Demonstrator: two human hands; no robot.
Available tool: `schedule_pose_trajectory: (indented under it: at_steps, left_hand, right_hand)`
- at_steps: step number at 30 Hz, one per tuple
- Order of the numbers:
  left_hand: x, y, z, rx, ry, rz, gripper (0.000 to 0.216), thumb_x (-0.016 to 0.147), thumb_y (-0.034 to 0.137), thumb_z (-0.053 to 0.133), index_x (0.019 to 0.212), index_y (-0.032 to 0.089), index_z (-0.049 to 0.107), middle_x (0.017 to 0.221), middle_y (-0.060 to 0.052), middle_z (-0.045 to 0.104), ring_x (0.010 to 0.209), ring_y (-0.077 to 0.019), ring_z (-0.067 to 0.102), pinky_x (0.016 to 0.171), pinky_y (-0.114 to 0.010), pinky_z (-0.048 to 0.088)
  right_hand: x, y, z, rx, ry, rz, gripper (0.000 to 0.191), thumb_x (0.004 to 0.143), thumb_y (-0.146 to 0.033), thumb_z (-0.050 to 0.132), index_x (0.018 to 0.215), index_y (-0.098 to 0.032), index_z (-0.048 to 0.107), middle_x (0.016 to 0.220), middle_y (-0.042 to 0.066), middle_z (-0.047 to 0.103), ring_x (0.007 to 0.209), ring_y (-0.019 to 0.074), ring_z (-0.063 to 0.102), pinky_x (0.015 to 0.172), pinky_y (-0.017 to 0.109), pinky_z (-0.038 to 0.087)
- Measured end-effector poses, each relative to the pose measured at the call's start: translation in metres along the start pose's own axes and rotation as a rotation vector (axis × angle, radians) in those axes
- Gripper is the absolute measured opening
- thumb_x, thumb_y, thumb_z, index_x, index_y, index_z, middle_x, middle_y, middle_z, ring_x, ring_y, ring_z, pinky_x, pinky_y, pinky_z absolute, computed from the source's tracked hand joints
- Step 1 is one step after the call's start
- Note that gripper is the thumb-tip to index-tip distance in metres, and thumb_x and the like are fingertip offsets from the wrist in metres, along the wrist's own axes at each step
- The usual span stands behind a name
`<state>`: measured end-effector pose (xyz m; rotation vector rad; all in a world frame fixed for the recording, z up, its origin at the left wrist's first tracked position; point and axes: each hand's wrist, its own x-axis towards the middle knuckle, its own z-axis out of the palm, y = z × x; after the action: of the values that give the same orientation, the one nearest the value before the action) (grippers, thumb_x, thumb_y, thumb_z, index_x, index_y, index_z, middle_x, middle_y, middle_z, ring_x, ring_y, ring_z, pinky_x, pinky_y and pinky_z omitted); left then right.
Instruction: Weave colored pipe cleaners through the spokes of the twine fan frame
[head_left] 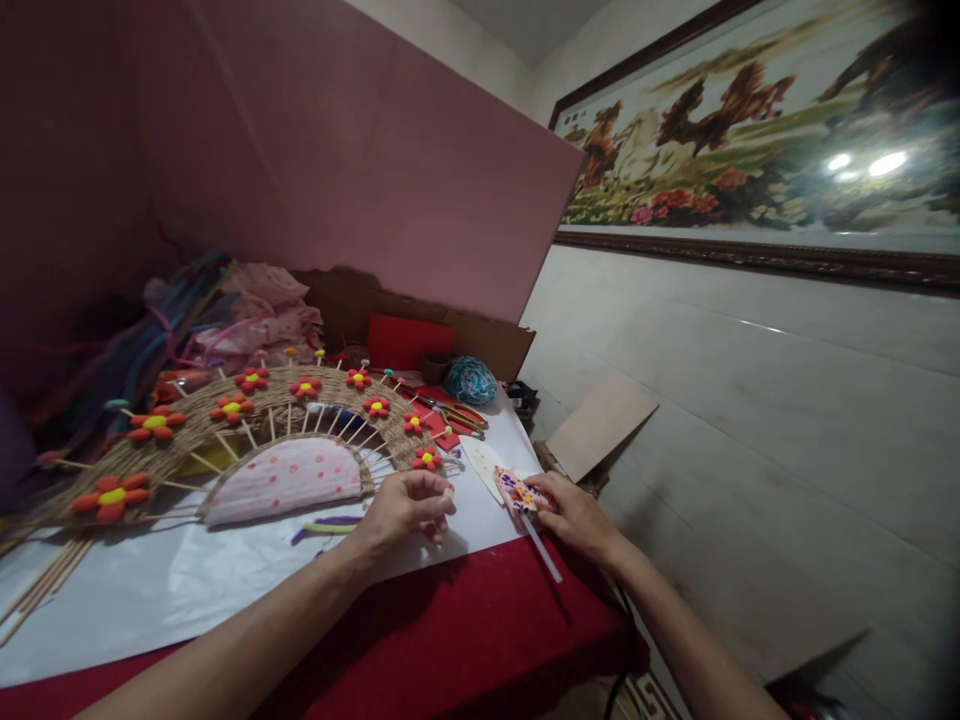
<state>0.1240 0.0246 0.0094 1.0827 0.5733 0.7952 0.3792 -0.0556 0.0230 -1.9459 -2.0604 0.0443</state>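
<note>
My right hand (pixel 576 515) is closed around a flower-patterned glue gun (pixel 516 492). A pale glue stick (pixel 546 555) juts from its back end toward me, over the red cloth. Under the far end of the glue gun lies a white oval piece (pixel 481 464). My left hand (pixel 409 505) hovers just right of the fan-shaped craft piece, its fingers curled and thumb and forefinger pinched; what they hold, if anything, is too small to make out. The craft piece (pixel 397 430) is a twine-wrapped arch with red-orange flowers, short sticks and a pink-dotted half-round centre (pixel 289 480).
Pliers (pixel 466 415), a blue yarn ball (pixel 471 380) and red sheets (pixel 409 342) sit at the back. Purple and yellow-green strips (pixel 330 525) lie near the front. Thin sticks (pixel 49 580) are at left. White paper (pixel 247 570) covers the red tablecloth (pixel 480 630); a wall stands right.
</note>
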Motion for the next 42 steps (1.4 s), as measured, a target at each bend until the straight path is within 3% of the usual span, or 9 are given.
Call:
schedule_pose_trajectory:
  at_steps: [4,9,13,16,19,24,28,33,42]
  left_hand:
    - [0.001,-0.001,-0.001,0.007,-0.008,-0.007,0.033,0.052,0.031,0.08,0.07,0.012,0.059,0.057,-0.001,0.064,0.043,-0.0112,0.056,0.04,-0.023,0.046]
    - [0.001,-0.002,-0.002,-0.002,-0.013,-0.002,0.034,0.053,0.031,0.08,0.071,0.012,0.06,0.059,-0.002,0.065,0.045,-0.0111,0.056,0.041,-0.023,0.046]
    - [0.0,0.0,-0.001,0.005,-0.014,0.012,0.035,0.052,0.032,0.081,0.07,0.011,0.06,0.059,-0.003,0.065,0.044,-0.0109,0.056,0.04,-0.022,0.045]
    - [-0.001,0.002,0.001,0.012,0.001,0.017,0.036,0.05,0.032,0.081,0.07,0.011,0.06,0.058,-0.002,0.063,0.044,-0.0112,0.055,0.039,-0.022,0.044]
    - [-0.003,0.004,0.003,0.006,0.005,0.023,0.036,0.05,0.031,0.082,0.071,0.011,0.061,0.057,-0.001,0.062,0.045,-0.0105,0.054,0.039,-0.021,0.044]
    - [-0.005,0.004,0.004,-0.031,0.005,0.055,0.031,0.054,0.03,0.081,0.073,0.012,0.064,0.063,0.002,0.059,0.05,-0.0077,0.051,0.043,-0.019,0.043]
    - [-0.005,0.001,0.005,-0.073,-0.042,0.085,0.025,0.059,0.026,0.078,0.074,0.012,0.064,0.067,0.002,0.059,0.052,-0.0054,0.05,0.048,-0.017,0.041]
    - [-0.006,0.0,0.007,-0.16,-0.103,0.067,0.024,0.061,0.024,0.078,0.075,0.012,0.063,0.064,0.001,0.06,0.05,-0.0054,0.051,0.051,-0.018,0.039]
    - [-0.009,0.001,0.009,-0.229,-0.105,0.039,0.027,0.059,0.023,0.079,0.075,0.013,0.061,0.065,0.001,0.061,0.05,-0.0064,0.052,0.052,-0.019,0.039]
  right_hand:
    - [0.012,0.004,0.005,-0.096,0.012,0.034,0.039,0.081,-0.017,0.043,0.118,-0.021,0.054,0.108,0.007,0.059,0.098,0.0205,0.055,0.081,0.028,0.039]
    - [0.008,-0.001,0.001,-0.115,-0.069,0.002,0.045,0.082,-0.024,0.05,0.126,-0.016,0.047,0.114,0.011,0.057,0.105,0.0238,0.051,0.087,0.033,0.038]
    - [-0.001,-0.027,-0.01,-0.11,0.146,0.082,0.035,0.084,-0.025,0.048,0.116,-0.011,0.056,0.106,0.014,0.06,0.1,0.0263,0.052,0.085,0.036,0.037]
    - [-0.004,-0.059,-0.014,0.171,0.269,0.045,0.021,0.086,-0.025,0.045,0.092,-0.016,0.064,0.091,0.009,0.063,0.088,0.0213,0.056,0.077,0.031,0.04]
    - [-0.005,-0.09,-0.007,0.593,0.23,0.084,0.019,0.083,-0.028,0.05,0.074,-0.017,0.063,0.074,0.004,0.062,0.071,0.0162,0.055,0.064,0.026,0.041]
    - [0.001,-0.121,0.013,1.269,0.094,0.347,0.019,0.071,-0.031,0.062,0.076,-0.013,0.062,0.062,0.001,0.056,0.055,0.0111,0.046,0.042,0.02,0.036]
    - [0.003,-0.13,0.02,1.666,-0.034,0.42,0.018,0.07,-0.028,0.066,0.076,-0.013,0.06,0.057,-0.003,0.048,0.048,0.0064,0.037,0.034,0.014,0.025]
    - [0.004,-0.134,0.023,1.898,-0.139,0.412,0.013,0.073,-0.021,0.066,0.073,-0.011,0.057,0.058,-0.001,0.051,0.047,0.0042,0.036,0.034,0.011,0.019]
    - [0.005,-0.135,0.031,2.081,-0.132,0.422,0.015,0.073,-0.021,0.068,0.075,-0.012,0.057,0.059,-0.001,0.054,0.044,0.0027,0.036,0.032,0.009,0.018]
